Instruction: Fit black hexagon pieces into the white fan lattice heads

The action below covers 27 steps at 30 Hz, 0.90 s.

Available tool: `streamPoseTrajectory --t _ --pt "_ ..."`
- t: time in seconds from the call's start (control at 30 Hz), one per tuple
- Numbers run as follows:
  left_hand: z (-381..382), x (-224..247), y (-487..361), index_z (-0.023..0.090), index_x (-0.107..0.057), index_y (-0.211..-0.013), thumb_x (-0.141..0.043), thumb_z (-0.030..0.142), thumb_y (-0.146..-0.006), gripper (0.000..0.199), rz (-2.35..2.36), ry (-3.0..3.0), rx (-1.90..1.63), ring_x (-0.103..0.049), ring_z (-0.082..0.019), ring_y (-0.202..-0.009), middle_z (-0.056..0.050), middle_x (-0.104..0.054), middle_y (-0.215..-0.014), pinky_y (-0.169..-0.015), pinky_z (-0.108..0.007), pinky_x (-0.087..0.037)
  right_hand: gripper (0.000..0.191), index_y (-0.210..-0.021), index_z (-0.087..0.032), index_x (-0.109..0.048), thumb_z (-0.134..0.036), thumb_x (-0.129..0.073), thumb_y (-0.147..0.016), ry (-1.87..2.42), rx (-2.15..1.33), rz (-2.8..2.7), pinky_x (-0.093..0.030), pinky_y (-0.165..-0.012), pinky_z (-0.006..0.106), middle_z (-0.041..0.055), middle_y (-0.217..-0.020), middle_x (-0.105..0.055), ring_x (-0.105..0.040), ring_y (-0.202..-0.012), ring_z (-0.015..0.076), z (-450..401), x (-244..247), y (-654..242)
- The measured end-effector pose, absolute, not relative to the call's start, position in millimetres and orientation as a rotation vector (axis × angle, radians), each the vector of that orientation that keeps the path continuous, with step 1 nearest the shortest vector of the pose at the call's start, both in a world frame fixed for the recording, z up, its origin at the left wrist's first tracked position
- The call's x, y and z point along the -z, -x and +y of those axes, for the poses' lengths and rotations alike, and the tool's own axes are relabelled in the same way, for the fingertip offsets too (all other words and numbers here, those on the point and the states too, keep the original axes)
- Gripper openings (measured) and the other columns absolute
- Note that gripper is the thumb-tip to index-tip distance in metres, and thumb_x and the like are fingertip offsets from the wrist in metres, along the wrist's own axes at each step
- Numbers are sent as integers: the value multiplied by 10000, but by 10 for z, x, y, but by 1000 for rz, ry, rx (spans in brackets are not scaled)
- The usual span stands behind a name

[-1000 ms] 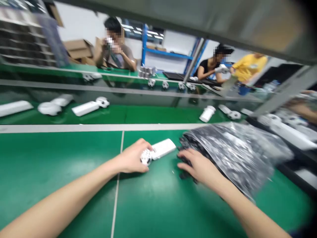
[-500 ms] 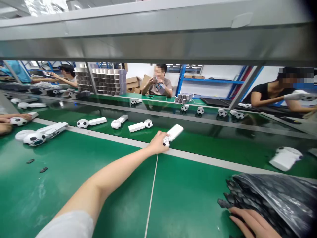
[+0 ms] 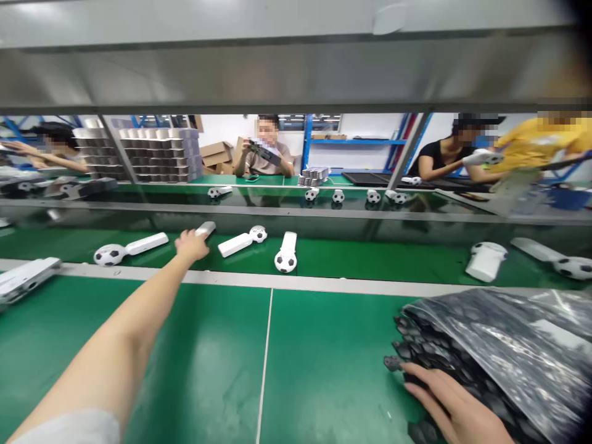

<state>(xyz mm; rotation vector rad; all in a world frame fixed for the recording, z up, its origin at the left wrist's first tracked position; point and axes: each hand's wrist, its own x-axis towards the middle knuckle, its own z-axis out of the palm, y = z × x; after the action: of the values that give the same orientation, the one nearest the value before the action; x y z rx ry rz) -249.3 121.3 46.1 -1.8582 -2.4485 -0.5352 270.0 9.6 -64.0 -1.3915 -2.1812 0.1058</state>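
Note:
My left hand (image 3: 192, 245) reaches out over the belt, fingers curled over the near end of a white device with a soccer-ball head; only its white handle (image 3: 206, 229) shows. To its right lie two more such devices, one slanted (image 3: 235, 245) and one with its ball towards me (image 3: 286, 253). At the lower right my right hand (image 3: 456, 401) rests against a heap of black plastic pieces (image 3: 435, 345) spilling from a clear bag (image 3: 504, 339). Its index finger and thumb are at a small black plastic piece (image 3: 392, 362), apparently pinching it.
A pale strip (image 3: 319, 282) divides the green table (image 3: 194, 357) from the belt. More ball devices lie left (image 3: 111, 254) and right (image 3: 486, 262). A metal shelf (image 3: 259, 74) spans overhead. Co-workers sit opposite, one person (image 3: 263, 151) holding a dark object, beside stacked trays (image 3: 157, 154).
My left hand has let go of one ball device, which now lies ball towards me, and has moved left to another. The view has swung right. My right hand stays by the bag.

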Motion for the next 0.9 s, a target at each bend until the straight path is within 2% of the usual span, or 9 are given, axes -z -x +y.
streamPoseTrajectory --t 0.13,0.23,0.33,0.4,0.5,0.6,0.73,0.8,0.9 --pt "1058 -445 2652 131 -567 -1002 -419 306 -779 319 -2419 1910 392 -470 -323 -1026 -39 -499 -1017 -846 -481 -342 315 -1014 -269 -660 -418 -438 -847 1347 -162 -2148 -553 -721 235 49 -964 -675 -657 -858 191 71 539 -2571" --pt "1012 -422 2592 134 -573 -1007 -403 357 -745 384 -2406 1972 316 -544 -279 -859 -27 -494 -897 -774 -462 -379 288 -944 -262 -659 -361 -397 -877 1338 -206 -2113 -543 -685 247 61 -886 -667 -648 -818 188 31 428 -2520" --pt "903 -339 2439 136 -570 -1020 -424 413 -738 421 -2414 2049 256 -572 -245 -698 -59 -495 -896 -691 -440 -423 243 -916 -238 -631 -319 -405 -880 1387 -259 -2052 -533 -700 266 60 -872 -654 -637 -797 182 -5 339 -2482" --pt "753 -264 2279 152 -549 -1066 -494 408 -702 449 -2358 2214 227 -584 -268 -722 -100 -491 -989 -679 -422 -445 214 -963 -218 -612 -297 -437 -868 1407 -304 -2025 -532 -709 266 57 -876 -653 -634 -772 170 -21 295 -2457" --pt "477 -215 1929 210 -469 -1186 -580 316 -636 571 -2130 2623 187 -566 -313 -916 -114 -462 -1168 -764 -407 -452 209 -983 -201 -613 -238 -441 -871 1372 -362 -2047 -514 -774 278 56 -907 -652 -624 -833 163 -44 232 -2425" --pt "280 -287 1476 249 -474 -1195 -624 373 -641 587 -1901 2847 100 -518 -332 -1019 -95 -528 -1151 -841 -434 -417 186 -893 -196 -649 -235 -469 -868 1338 -298 -2066 -494 -786 310 64 -868 -636 -602 -842 175 -64 168 -2403" --pt "200 -369 853 222 -547 -1085 -621 581 -627 586 -1522 3076 89 -534 -317 -960 -89 -600 -1000 -819 -419 -411 136 -831 -179 -650 -221 -521 -842 1360 -330 -2035 -484 -768 305 58 -843 -631 -590 -815 167 -77 88 -2375" --pt "183 -338 572 196 -520 -1080 -540 648 -667 612 -1564 3127 78 -561 -297 -890 -97 -603 -995 -749 -393 -435 108 -845 -162 -633 -203 -535 -829 1401 -457 -1990 -491 -714 269 47 -830 -641 -596 -752 143 -86 53 -2352" --pt "147 -239 239 168 -457 -1138 -445 716 -680 714 -1811 3015 68 -582 -319 -848 -129 -580 -1051 -682 -402 -447 103 -870 -156 -618 -208 -547 -815 1452 -611 -1946 -487 -648 242 28 -796 -654 -593 -673 124 -113 3 -2296"
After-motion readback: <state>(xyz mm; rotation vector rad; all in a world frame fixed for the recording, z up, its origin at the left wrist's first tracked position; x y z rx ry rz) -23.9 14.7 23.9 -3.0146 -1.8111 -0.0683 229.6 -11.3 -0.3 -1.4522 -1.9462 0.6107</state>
